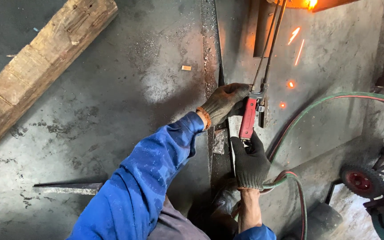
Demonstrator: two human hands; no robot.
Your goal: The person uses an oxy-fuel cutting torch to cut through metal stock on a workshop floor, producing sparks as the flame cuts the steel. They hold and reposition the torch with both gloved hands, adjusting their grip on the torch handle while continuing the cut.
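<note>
A cutting torch with a red handle (248,118) and two long thin tubes (270,44) reaches away from me to a bright flame (311,3) at the top edge. My right hand (250,162), in a dark knit glove, grips the rear of the red handle. My left hand (224,103), in a worn brownish glove with an orange cuff, holds the torch at the valve block where the tubes begin. Sparks (295,35) fly over the steel plate (112,111) under the torch. Green and red hoses (298,116) run from the handle's rear.
A thick weathered wooden beam (36,66) lies diagonally at the upper left. A long steel strip (210,53) runs up the middle of the plate. A thin metal offcut (67,189) lies at lower left. A cart with a red-hubbed wheel (358,180) stands at lower right.
</note>
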